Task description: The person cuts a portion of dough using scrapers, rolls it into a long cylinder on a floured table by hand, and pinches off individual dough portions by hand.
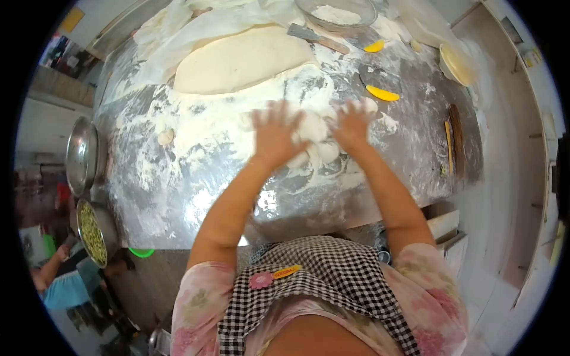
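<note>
Reading the tabletop [139, 204] as a clock face, twelve at the far edge, we have another person [56, 276] beyond it at eight o'clock, in a blue garment. Nearer, at the left edge, an empty-looking metal bowl [82, 156] sits tilted at nine, and a bowl of chopped green filling [92, 232] at eight. A small dough lump [166, 137] lies on the floury metal towards nine.

At eleven, our large dough slab [243, 59] lies flat, with a pale cloth [178, 44] along its far side. Close to the centre, our left hand [276, 133] is palm down with fingers spread, blurred. Small dough pieces [313, 127] lie in a floury cluster between and around our hands. Our right hand [352, 126], just towards three, is also blurred, its fingers parted; we cannot tell how firmly either hand presses.

A flat scraper [317, 38] lies between twelve and one, near a clear bowl [336, 13] with flour inside. Two curved yellow pieces [383, 93] lie towards one and two. A yellowish bowl [456, 64] stands at two, and a dark brown stick [456, 139] lies at three beside a thinner yellow one.
</note>
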